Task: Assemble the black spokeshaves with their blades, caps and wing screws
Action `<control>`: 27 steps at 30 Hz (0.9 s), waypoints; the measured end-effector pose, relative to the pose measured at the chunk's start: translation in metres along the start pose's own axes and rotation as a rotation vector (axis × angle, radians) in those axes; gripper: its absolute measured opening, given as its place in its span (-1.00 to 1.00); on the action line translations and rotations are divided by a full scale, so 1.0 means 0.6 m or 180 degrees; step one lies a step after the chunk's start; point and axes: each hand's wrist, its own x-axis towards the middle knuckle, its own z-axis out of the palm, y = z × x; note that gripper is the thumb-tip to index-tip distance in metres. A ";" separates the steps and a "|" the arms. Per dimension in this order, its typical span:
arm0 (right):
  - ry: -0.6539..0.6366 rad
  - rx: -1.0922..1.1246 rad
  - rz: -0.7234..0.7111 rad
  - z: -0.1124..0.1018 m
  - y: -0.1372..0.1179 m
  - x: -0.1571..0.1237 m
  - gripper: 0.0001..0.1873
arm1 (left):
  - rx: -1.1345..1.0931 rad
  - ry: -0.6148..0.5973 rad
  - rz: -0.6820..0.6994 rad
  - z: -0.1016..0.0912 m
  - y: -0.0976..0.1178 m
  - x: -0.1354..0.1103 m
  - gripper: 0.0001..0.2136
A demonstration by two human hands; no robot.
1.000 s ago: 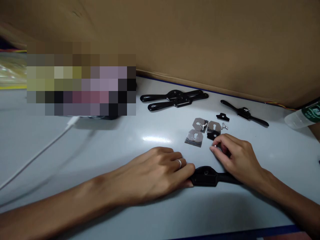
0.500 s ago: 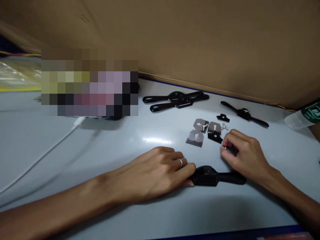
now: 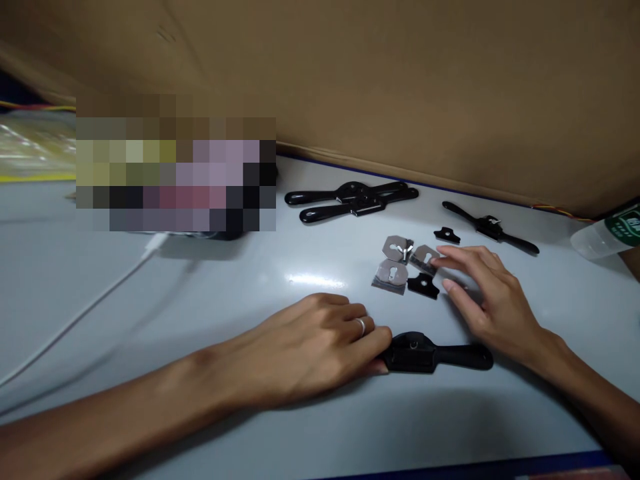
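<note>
My left hand (image 3: 320, 343) lies on the white table (image 3: 200, 307), fingers closed over the left handle of a black spokeshave body (image 3: 430, 355) near the front edge. Only the tool's middle and right handle show. My right hand (image 3: 483, 293) hovers open just behind it, fingers stretched toward several small grey metal blades (image 3: 395, 270); a fingertip touches the rightmost blade (image 3: 424, 257). A black clamp piece (image 3: 423, 285) lies on the table beside the fingers.
Two black spokeshaves (image 3: 353, 198) lie together farther back, another spokeshave (image 3: 493, 228) and a second black clamp piece (image 3: 447, 235) to the right. A cardboard wall (image 3: 400, 87) closes the back. A white cable (image 3: 90, 300) runs at left, a plastic bottle (image 3: 607, 233) at far right.
My right hand opened from a pinch and reached back toward the blades. The black clamp piece now lies nearer me, clear of the blades. The left hand stayed put.
</note>
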 end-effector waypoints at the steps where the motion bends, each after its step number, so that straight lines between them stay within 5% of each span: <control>1: -0.0022 0.0013 0.0033 0.000 0.000 0.001 -0.54 | -0.0006 -0.0006 -0.0001 0.000 0.000 0.000 -0.71; 10: 0.0326 -0.0267 0.0134 -0.023 -0.006 0.006 -0.77 | -0.0003 0.0018 0.0026 -0.002 0.000 0.002 -0.73; 17: -0.0349 -0.0357 0.0068 -0.017 0.004 0.002 -0.58 | -0.0017 0.0008 -0.0002 -0.004 0.000 0.003 -0.69; 27: -0.0572 0.0194 0.0607 -0.032 0.006 0.005 -0.55 | -0.0013 -0.0031 -0.0004 -0.006 0.000 0.005 -0.68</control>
